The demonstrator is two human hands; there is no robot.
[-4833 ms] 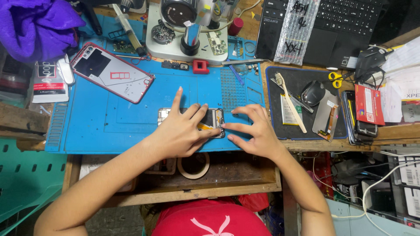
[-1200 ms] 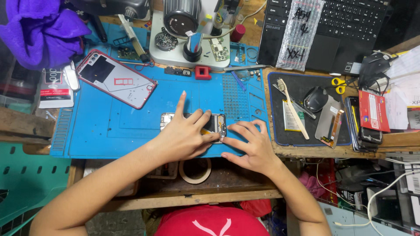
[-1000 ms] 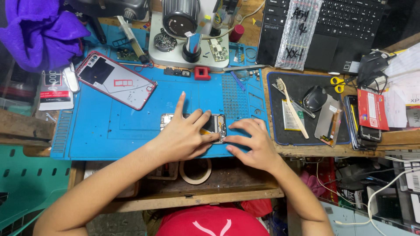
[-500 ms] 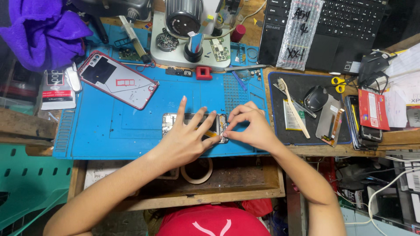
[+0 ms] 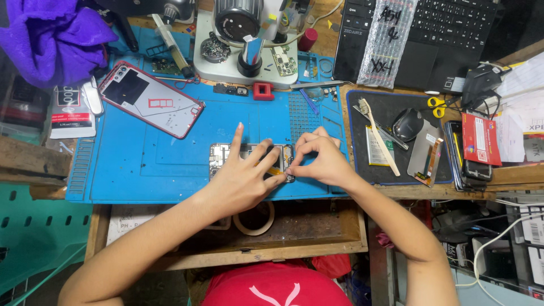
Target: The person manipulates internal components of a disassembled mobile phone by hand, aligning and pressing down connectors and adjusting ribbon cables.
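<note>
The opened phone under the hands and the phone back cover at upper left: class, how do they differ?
The opened phone lies level under both hands, its circuitry exposed; the back cover lies slanted and untouched. The cover shows a pale inside with a red rim; the phone looks dark and metallic. Both rest on the blue mat.

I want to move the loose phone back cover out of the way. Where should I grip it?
Grip the phone back cover by its long edges near the lower right end, coming from the mat's bare middle. It lies flat, inner side up, tilted diagonally, with clutter behind it.
</note>
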